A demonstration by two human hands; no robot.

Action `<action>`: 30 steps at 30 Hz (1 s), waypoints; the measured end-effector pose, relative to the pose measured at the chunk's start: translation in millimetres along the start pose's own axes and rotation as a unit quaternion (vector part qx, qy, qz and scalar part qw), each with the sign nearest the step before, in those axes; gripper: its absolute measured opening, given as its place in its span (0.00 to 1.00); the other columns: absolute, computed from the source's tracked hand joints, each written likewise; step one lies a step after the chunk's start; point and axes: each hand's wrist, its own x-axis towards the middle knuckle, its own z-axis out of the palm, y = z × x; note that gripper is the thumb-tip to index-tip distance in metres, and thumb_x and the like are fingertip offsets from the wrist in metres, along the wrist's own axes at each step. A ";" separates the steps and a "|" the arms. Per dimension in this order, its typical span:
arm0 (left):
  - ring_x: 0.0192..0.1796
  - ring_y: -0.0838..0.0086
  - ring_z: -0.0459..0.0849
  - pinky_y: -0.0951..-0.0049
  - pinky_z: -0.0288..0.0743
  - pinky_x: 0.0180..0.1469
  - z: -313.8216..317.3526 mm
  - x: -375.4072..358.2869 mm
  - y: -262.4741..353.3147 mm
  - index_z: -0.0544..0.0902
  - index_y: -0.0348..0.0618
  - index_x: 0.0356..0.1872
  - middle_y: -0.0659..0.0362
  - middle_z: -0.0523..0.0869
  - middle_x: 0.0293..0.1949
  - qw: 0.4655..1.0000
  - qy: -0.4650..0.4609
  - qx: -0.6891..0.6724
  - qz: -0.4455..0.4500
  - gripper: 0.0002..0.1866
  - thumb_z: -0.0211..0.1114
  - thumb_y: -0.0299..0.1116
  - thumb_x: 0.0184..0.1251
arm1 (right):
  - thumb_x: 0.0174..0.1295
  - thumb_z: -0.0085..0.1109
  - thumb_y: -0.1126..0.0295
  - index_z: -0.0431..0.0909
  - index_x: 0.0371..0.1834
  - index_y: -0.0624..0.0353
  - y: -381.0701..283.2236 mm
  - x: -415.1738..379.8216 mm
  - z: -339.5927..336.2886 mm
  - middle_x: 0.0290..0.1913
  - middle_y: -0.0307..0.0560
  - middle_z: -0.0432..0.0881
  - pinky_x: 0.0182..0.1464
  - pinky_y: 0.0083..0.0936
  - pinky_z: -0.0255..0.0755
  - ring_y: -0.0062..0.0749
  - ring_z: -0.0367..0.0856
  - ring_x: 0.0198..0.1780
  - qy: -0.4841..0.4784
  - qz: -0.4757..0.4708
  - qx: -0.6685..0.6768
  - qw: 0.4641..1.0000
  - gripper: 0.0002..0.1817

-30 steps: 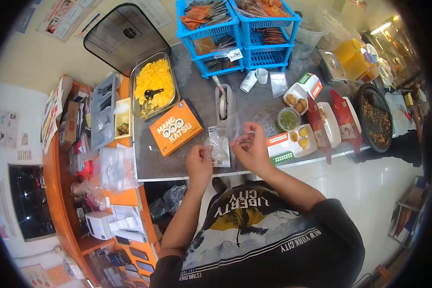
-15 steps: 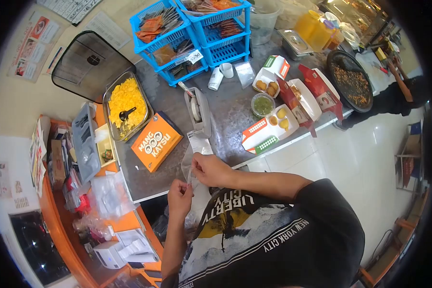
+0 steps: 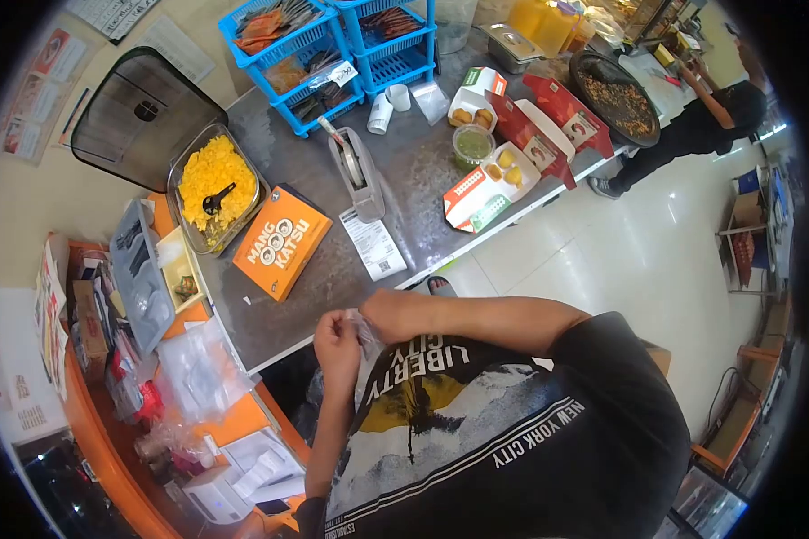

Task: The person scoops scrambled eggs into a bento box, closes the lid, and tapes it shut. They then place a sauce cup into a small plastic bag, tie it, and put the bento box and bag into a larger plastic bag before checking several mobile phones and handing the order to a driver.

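Plastic bag (image 3: 368, 342) is pinched by the left hand (image 3: 336, 346); right hand (image 3: 395, 314), fingers hidden, can't tell; gentle tension pays!

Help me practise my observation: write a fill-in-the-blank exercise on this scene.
1. The clear film held by the left hand and right hand is made of ____.
2. On the orange box, the large word after MANG is ____.
3. The black utensil lies in food coloured ____.

Missing words: plastic; KATSU; yellow.
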 end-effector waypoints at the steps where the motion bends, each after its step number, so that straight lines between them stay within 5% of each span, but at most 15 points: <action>1: 0.28 0.81 0.79 0.76 0.73 0.32 -8.5 -1.6 1.5 0.81 0.36 0.37 0.60 0.83 0.28 0.999 -0.017 0.047 0.010 0.06 0.68 0.28 0.70 | 0.58 0.59 0.74 0.85 0.33 0.68 9.3 8.3 10.9 0.39 0.68 0.87 0.50 0.48 0.80 0.61 0.87 0.47 0.049 0.009 0.014 0.999 0.08; 3: 0.29 0.81 0.79 0.76 0.74 0.34 -27.8 -7.3 5.9 0.82 0.36 0.36 0.61 0.83 0.28 0.989 -0.044 0.137 0.026 0.07 0.70 0.29 0.68 | 0.60 0.57 0.73 0.84 0.31 0.65 19.0 19.0 19.7 0.37 0.67 0.86 0.48 0.49 0.79 0.61 0.87 0.44 0.185 0.039 0.106 0.976 0.08; 7: 0.30 0.81 0.80 0.77 0.75 0.37 -36.0 -25.6 -20.0 0.85 0.36 0.40 0.62 0.84 0.29 0.978 -0.139 0.150 0.050 0.08 0.70 0.30 0.68 | 0.57 0.62 0.71 0.82 0.33 0.64 10.7 26.9 38.1 0.34 0.64 0.86 0.46 0.49 0.78 0.61 0.85 0.41 0.193 0.053 0.200 0.959 0.07; 11: 0.32 0.79 0.81 0.78 0.76 0.40 -45.7 -30.0 -22.2 0.85 0.35 0.44 0.64 0.85 0.31 0.995 -0.096 -0.030 0.015 0.09 0.64 0.31 0.76 | 0.57 0.65 0.73 0.78 0.37 0.65 -4.0 15.5 49.9 0.33 0.60 0.85 0.43 0.45 0.78 0.57 0.86 0.38 0.175 0.017 0.155 0.972 0.08; 15: 0.36 0.81 0.79 0.78 0.74 0.44 -59.7 -32.5 -27.1 0.85 0.35 0.46 0.62 0.84 0.35 0.929 -0.114 -0.332 -0.116 0.10 0.58 0.31 0.80 | 0.59 0.65 0.75 0.75 0.40 0.63 -16.1 3.5 61.1 0.32 0.56 0.85 0.40 0.42 0.77 0.55 0.86 0.36 0.141 -0.035 0.142 0.979 0.10; 18: 0.35 0.81 0.78 0.78 0.73 0.42 -76.9 -40.2 -29.7 0.85 0.35 0.44 0.61 0.84 0.37 0.979 -0.163 -0.092 -0.076 0.08 0.60 0.29 0.78 | 0.61 0.64 0.75 0.78 0.40 0.63 -15.7 9.7 62.4 0.32 0.54 0.85 0.39 0.38 0.77 0.52 0.84 0.33 0.237 -0.185 0.103 0.948 0.07; 21: 0.35 0.81 0.78 0.77 0.72 0.41 -83.8 -53.7 -29.3 0.84 0.34 0.42 0.61 0.82 0.33 0.981 -0.190 -0.039 -0.014 0.06 0.62 0.27 0.75 | 0.63 0.62 0.74 0.81 0.39 0.63 -12.8 9.9 52.4 0.31 0.53 0.84 0.38 0.35 0.76 0.46 0.81 0.30 0.118 -0.154 0.137 0.971 0.05; 24: 0.32 0.81 0.77 0.77 0.72 0.37 -83.0 -62.9 -20.0 0.84 0.34 0.40 0.62 0.81 0.29 0.983 -0.151 0.085 0.057 0.05 0.63 0.26 0.73 | 0.63 0.64 0.68 0.84 0.37 0.63 -7.6 10.1 49.7 0.32 0.59 0.85 0.42 0.42 0.76 0.53 0.85 0.37 0.009 -0.076 0.182 0.980 0.09; 27: 0.30 0.80 0.78 0.76 0.73 0.34 -89.2 -59.0 -42.7 0.82 0.34 0.38 0.61 0.80 0.28 0.985 -0.086 0.148 0.010 0.05 0.62 0.25 0.72 | 0.63 0.63 0.68 0.83 0.36 0.64 -5.4 8.3 47.7 0.32 0.59 0.85 0.41 0.41 0.76 0.53 0.85 0.36 0.030 -0.047 0.159 0.986 0.09; 30: 0.28 0.79 0.79 0.76 0.75 0.32 -81.3 -48.8 -63.7 0.79 0.36 0.39 0.60 0.81 0.28 0.990 0.039 -0.095 -0.092 0.02 0.60 0.24 0.72 | 0.64 0.62 0.68 0.81 0.35 0.66 -12.4 1.7 34.4 0.31 0.61 0.84 0.41 0.41 0.76 0.54 0.85 0.36 -0.007 -0.016 0.148 0.989 0.10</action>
